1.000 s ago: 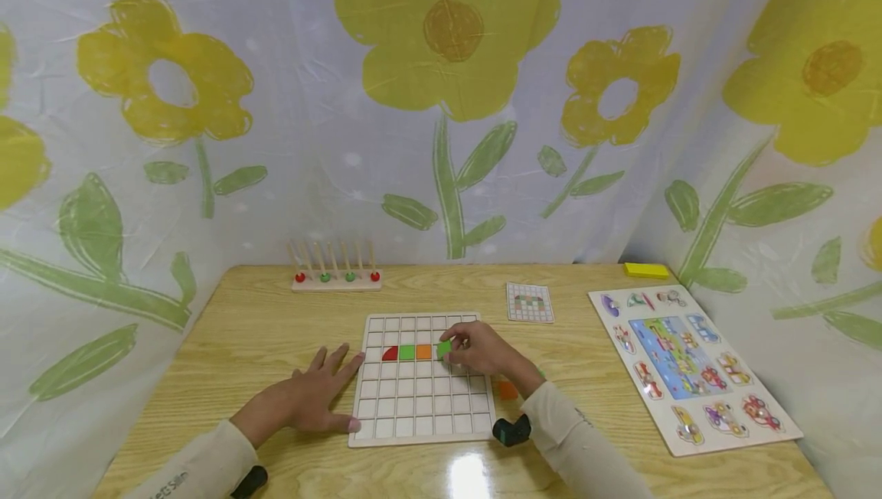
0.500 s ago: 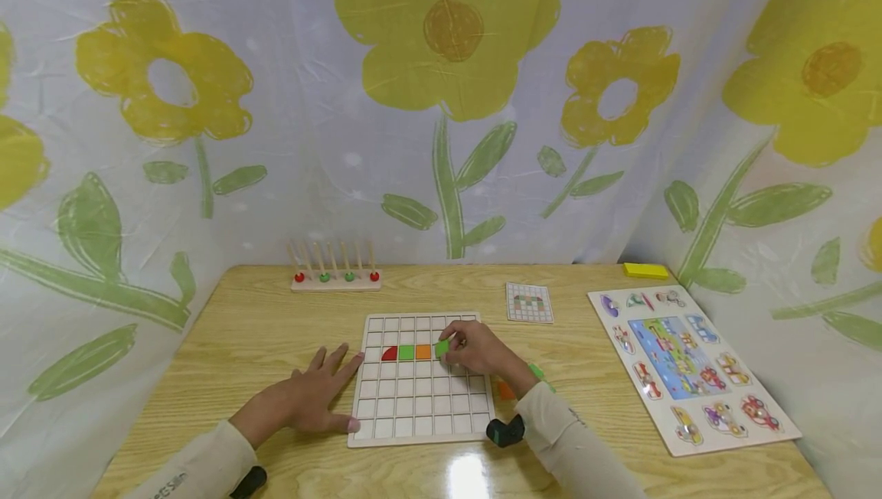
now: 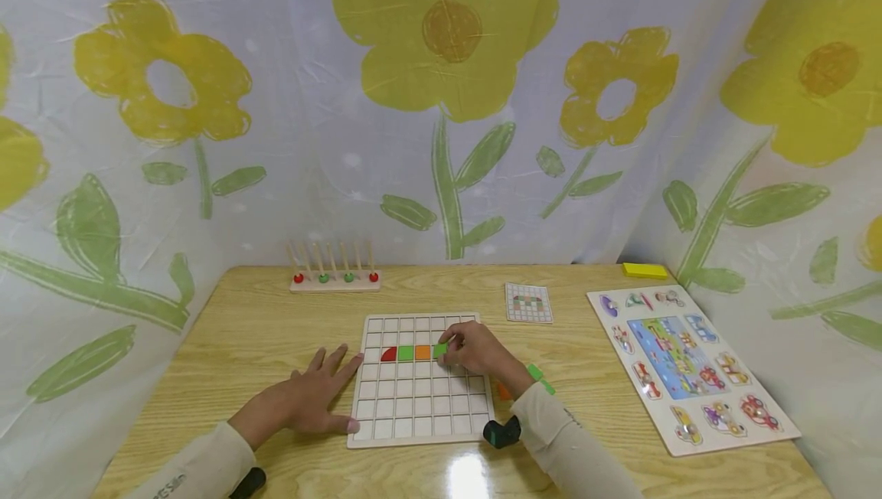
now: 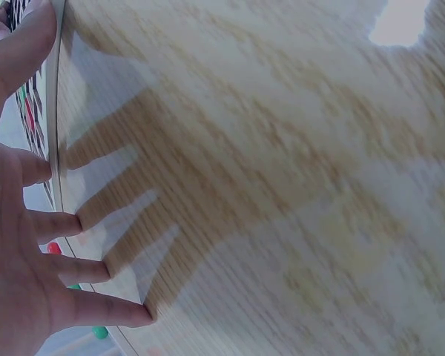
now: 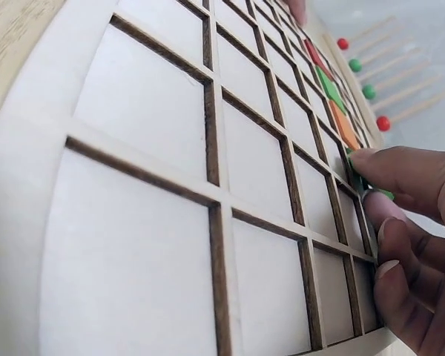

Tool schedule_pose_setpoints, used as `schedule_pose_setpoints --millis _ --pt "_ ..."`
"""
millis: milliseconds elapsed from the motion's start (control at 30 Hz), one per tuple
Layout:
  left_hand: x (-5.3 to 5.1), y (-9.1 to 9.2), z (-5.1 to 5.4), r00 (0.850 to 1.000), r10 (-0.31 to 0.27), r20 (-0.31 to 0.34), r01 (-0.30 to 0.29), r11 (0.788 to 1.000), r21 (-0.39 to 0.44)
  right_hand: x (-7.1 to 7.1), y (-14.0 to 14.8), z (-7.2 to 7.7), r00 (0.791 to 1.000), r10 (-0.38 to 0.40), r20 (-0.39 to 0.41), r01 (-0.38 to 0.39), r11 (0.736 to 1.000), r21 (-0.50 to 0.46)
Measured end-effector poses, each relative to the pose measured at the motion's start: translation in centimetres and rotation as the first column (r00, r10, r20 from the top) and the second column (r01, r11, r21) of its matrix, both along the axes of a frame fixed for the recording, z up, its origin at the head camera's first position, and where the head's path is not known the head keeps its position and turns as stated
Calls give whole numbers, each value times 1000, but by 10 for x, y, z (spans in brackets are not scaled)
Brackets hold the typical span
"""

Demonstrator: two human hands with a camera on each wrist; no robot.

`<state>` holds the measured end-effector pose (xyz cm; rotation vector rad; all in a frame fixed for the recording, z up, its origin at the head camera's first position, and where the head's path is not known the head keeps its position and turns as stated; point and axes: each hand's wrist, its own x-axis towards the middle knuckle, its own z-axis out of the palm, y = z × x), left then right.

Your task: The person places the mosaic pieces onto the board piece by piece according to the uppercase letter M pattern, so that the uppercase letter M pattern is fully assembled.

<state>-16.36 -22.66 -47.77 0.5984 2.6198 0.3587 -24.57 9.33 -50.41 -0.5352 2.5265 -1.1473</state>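
A wooden grid board (image 3: pixel 404 409) lies on the table between my hands. One row carries a red quarter-round tile (image 3: pixel 390 354), a green square tile (image 3: pixel 406 353) and an orange square tile (image 3: pixel 423 352). Right of the orange one, my right hand (image 3: pixel 480 350) pinches another green square tile (image 3: pixel 439 350) between thumb and fingertips at a cell; in the right wrist view the fingers (image 5: pixel 386 167) partly hide it, so I cannot tell whether it lies flat. With fingers spread, my left hand (image 3: pixel 310 401) rests at the board's left edge, its thumb touching the frame.
Loose green tiles (image 3: pixel 541 378) and an orange tile (image 3: pixel 504 392) lie beside my right wrist. A patterned card (image 3: pixel 528 303) sits behind. Farther off are a peg stand with beads (image 3: pixel 335 285), a yellow block (image 3: pixel 645 271) and a picture puzzle board (image 3: pixel 678 361).
The right hand has shifted slightly left and the green tile has come down to the cell beside the orange one. My left hand stays in place.
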Motion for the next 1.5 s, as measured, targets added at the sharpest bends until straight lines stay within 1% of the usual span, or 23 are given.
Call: schedule_pose_setpoints --millis 400,567,800,900,1200,1367,1500 --pt "0 2 3 1000 -14 -10 14 1000 -6 -1 -3 1 1000 -5 -18 6 998 61" --pt "1 1 3 1000 -14 -8 14 1000 1 -1 -3 2 1000 -7 -8 7 998 60" --pt "1 0 0 1000 -6 3 6 1000 8 0 -2 3 1000 -1 10 1 999 52" --pt "1 1 0 1000 -8 2 8 1000 9 0 -2 3 1000 0 2 0 998 57" --pt "0 0 1 1000 -7 8 7 1000 6 1 -4 6 1000 -28 12 27 996 81" --pt "0 -1 0 1000 -7 6 7 1000 -1 1 -3 7 1000 -8 5 7 998 69" --pt "-1 -1 -1 1000 -11 0 11 1000 0 -1 0 6 999 23 -23 -21 999 47"
